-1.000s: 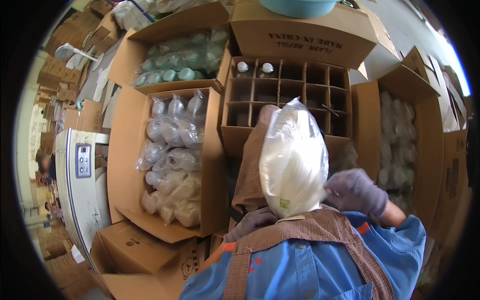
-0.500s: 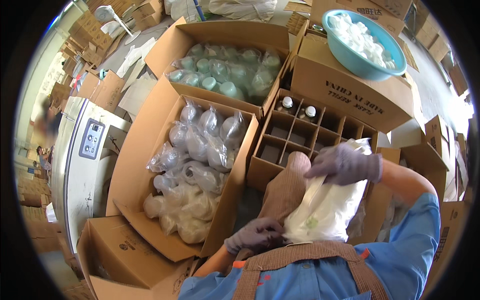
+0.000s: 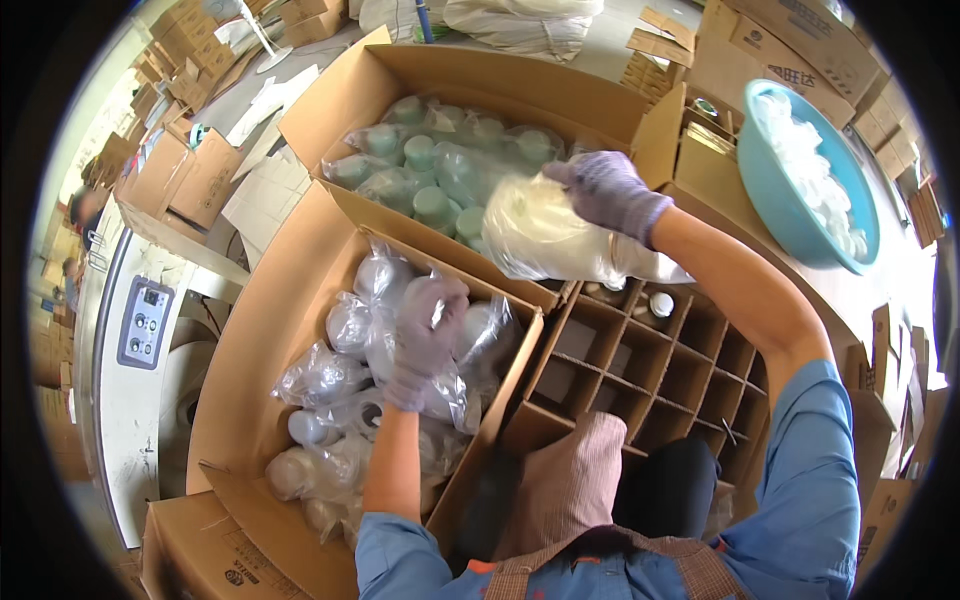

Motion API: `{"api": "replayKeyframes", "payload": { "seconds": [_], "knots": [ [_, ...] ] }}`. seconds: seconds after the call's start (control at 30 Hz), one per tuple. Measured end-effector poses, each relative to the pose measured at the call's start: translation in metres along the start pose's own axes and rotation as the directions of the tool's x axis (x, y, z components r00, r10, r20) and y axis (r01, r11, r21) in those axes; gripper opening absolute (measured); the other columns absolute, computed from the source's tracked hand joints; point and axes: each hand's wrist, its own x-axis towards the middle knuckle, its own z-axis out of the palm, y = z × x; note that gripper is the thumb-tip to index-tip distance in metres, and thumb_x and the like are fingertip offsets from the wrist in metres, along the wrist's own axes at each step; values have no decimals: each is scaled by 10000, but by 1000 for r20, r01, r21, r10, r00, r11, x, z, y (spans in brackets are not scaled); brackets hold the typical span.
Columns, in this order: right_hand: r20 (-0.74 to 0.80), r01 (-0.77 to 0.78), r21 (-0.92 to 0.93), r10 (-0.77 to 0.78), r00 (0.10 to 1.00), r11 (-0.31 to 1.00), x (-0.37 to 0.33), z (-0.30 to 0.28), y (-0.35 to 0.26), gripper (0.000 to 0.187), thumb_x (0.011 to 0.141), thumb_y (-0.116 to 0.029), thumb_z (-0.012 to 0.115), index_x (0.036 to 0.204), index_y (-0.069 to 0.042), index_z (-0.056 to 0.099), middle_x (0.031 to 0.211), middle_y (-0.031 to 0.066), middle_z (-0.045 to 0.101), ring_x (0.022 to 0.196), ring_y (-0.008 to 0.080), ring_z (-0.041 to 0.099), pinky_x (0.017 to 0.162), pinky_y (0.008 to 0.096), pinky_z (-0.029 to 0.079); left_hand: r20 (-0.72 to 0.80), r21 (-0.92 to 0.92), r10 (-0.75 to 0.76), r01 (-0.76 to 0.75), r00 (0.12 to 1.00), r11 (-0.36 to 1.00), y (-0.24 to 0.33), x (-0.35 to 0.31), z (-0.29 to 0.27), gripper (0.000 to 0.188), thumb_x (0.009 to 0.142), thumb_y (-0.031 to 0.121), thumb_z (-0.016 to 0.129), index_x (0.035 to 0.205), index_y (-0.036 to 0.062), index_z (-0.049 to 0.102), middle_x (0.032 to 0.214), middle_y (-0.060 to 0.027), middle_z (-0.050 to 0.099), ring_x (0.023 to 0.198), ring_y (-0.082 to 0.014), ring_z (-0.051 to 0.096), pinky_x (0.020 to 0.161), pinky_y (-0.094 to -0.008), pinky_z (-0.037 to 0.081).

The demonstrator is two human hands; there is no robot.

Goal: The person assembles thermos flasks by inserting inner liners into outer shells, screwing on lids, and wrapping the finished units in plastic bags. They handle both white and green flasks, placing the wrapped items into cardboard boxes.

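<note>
My right hand (image 3: 612,195), in a grey-purple glove, grips a floppy bundle of whitish plastic bags (image 3: 545,230) above the edge between the far carton and the divided carton. My gloved left hand (image 3: 432,330) is over the near carton, among rounded pale items in clear plastic bags (image 3: 350,325). Motion smears its fingers, so any hold on a bagged item does not show. In the far carton lie bagged pale-green bottle-like items (image 3: 432,205). The divided carton (image 3: 665,385) has cardboard cells, with a white-capped item (image 3: 660,305) in one at its far side.
A blue basin (image 3: 800,190) of small white pieces sits tilted on a carton at right. At left stands a white machine with a control panel (image 3: 145,322). An open carton (image 3: 225,560) is at lower left. Stacked cartons and a fan (image 3: 250,30) fill the background.
My right hand has lifted the plastic bag bundle from my lap and carried it forward and left. My left hand has moved from my lap up over the near carton. The view has shifted.
</note>
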Motion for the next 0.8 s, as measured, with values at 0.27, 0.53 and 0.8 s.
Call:
{"api": "replayKeyframes", "payload": {
  "seconds": [0.27,0.53,0.8],
  "knots": [
    [502,526,-78,-422,754,847,114,102,-42,268,808,-174,667,1072,-153,710,1006,60,726,935,298,705,704,432,565,36,299,-65,52,997,953,-103,108,-6,200,895,116,660,1060,3,661,1011,-118,683,932,-218,654,834,-330,518],
    [441,361,199,-412,797,911,109,114,-15,338,766,-241,683,1097,-210,741,1001,84,737,946,314,702,781,448,554,285,479,-575,405,767,778,-201,160,41,336,856,224,626,1115,18,685,1127,-199,682,1016,-330,659,874,-379,518],
    [688,-24,-45,48,725,999,165,168,28,388,709,-236,666,1061,-96,750,1027,123,729,930,309,685,791,440,532,367,904,-806,27,465,427,-246,166,88,350,808,182,605,1112,48,713,1191,-217,664,1123,-393,635,937,-447,517]
  ]
}}
